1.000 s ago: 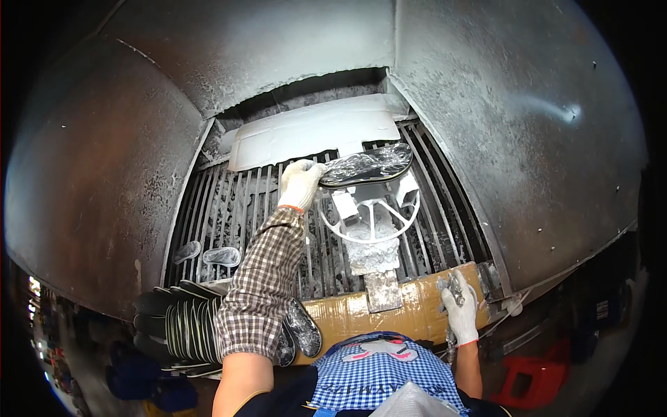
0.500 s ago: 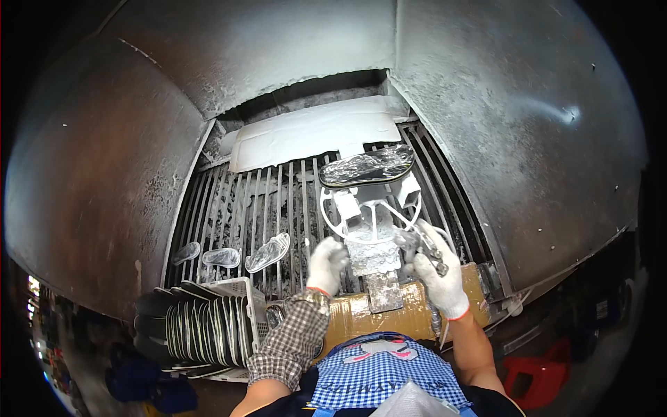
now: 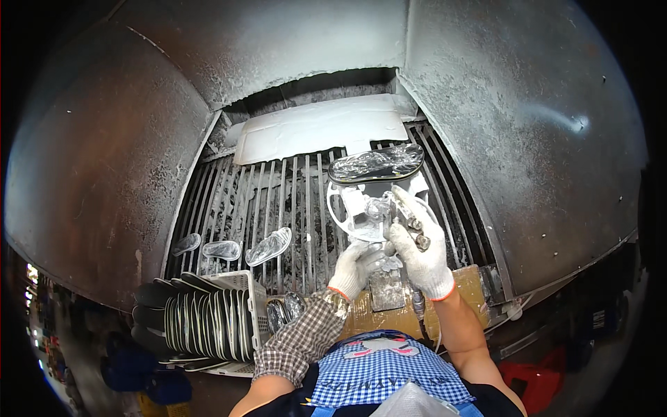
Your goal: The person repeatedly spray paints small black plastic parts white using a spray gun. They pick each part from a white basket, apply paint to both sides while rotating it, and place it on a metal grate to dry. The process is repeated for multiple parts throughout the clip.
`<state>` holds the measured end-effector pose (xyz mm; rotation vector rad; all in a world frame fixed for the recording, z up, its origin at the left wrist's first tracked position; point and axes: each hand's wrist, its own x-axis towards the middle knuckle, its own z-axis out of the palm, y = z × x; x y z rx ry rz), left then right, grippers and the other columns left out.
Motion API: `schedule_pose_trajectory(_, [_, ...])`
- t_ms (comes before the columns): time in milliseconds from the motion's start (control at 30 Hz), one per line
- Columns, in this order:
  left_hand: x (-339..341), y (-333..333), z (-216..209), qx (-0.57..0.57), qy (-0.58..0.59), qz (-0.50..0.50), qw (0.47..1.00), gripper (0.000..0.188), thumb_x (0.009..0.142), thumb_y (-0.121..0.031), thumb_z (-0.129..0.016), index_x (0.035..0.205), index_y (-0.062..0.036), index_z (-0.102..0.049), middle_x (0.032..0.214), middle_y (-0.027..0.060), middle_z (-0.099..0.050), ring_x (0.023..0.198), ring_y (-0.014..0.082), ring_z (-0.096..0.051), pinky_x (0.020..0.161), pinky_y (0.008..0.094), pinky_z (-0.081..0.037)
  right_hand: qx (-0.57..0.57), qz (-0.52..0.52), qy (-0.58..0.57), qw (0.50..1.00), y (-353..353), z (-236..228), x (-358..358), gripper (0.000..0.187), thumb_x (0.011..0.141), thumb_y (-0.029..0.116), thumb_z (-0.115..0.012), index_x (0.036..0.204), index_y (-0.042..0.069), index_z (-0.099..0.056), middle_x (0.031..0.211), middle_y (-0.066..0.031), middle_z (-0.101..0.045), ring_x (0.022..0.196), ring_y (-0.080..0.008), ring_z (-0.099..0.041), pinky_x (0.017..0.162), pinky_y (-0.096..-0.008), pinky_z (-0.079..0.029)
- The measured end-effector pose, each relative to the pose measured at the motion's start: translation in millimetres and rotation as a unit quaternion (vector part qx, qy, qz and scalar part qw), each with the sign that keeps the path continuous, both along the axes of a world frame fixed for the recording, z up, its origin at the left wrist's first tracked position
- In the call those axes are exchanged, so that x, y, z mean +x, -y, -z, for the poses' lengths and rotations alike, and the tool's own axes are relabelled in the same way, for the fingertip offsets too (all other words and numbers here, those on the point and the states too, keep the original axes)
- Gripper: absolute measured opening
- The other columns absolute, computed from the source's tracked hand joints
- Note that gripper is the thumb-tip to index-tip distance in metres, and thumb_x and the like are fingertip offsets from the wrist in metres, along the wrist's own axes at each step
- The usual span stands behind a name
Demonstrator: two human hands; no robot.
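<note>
A dark shoe sole (image 3: 376,164) under crinkled clear film rests on top of a round white wheel-like stand (image 3: 333,208). My right hand (image 3: 421,254), in a white knit glove, is closed around a metal spray gun (image 3: 419,233), whose front end is over the stand. A hose runs down from the gun past my wrist. My left hand (image 3: 353,267), also gloved, is at the stand's near rim with its fingers curled. Their tips are close to the gun and the rim; what they grip is hard to make out.
Film-covered soles (image 3: 268,247) lie in a row on the slatted metal grate (image 3: 306,187). A white plastic basket (image 3: 258,306) of upright dark soles stands near left. A whitish board (image 3: 323,128) lies at the back. Metal walls (image 3: 521,160) enclose the sides; brown tape-covered padding (image 3: 458,285) edges the front.
My right hand has moved left and slightly forward with the spray gun, over the stand. My left hand has come right, up to the stand's near rim. The view has shifted slightly.
</note>
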<state>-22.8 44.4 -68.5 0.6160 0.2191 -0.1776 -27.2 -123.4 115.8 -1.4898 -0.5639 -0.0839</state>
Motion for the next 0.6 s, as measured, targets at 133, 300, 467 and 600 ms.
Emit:
schedule_pose_trajectory(133, [2,-1,0,-0.018,-0.031,0.002,0.999,0.036,0.105,-0.019,-0.057,0.135,0.0012,-0.059,0.123,0.0203,-0.07,0.112,0.0385,-0.071,0.097,0.0516,-0.06,0.004,0.029,-0.006,1.0,6,11,4,0.056,0.104,0.008,-0.065,0.155,-0.007,-0.049,0.135,-0.0104,-0.063,0.088,-0.0085,-0.064,0.076,-0.024,-0.053])
schedule_pose_trajectory(300, [3,-4,-1,-0.028,-0.044,-0.001,0.999,0.035,0.104,-0.02,-0.06,0.131,0.002,-0.059,0.121,0.0217,-0.071,0.11,0.0397,-0.072,0.096,0.0531,-0.06,0.017,0.047,-0.053,0.997,16,16,4,0.057,0.104,0.008,-0.066,0.156,-0.009,-0.048,0.147,-0.0213,-0.063,0.128,-0.0206,-0.061,0.108,-0.0327,-0.048])
schedule_pose_trajectory(467, [2,-7,5,-0.011,-0.03,-0.006,0.999,0.037,0.103,-0.02,-0.061,0.132,0.0038,-0.059,0.125,0.0241,-0.07,0.116,0.0419,-0.069,0.103,0.0567,-0.057,0.041,0.053,-0.07,0.995,24,20,3,0.057,0.105,0.007,-0.066,0.157,-0.008,-0.047,0.136,-0.0138,-0.067,0.102,-0.0112,-0.067,0.088,-0.0249,-0.055])
schedule_pose_trajectory(600, [0,-7,2,-0.017,-0.03,-0.005,0.999,0.04,0.103,-0.018,-0.06,0.135,0.0052,-0.057,0.126,0.0249,-0.069,0.121,0.0432,-0.067,0.107,0.0589,-0.055,0.056,0.056,-0.09,0.993,34,23,3,0.056,0.105,0.008,-0.067,0.156,-0.007,-0.049,0.127,-0.0088,-0.067,0.09,-0.0065,-0.063,0.08,-0.0225,-0.054])
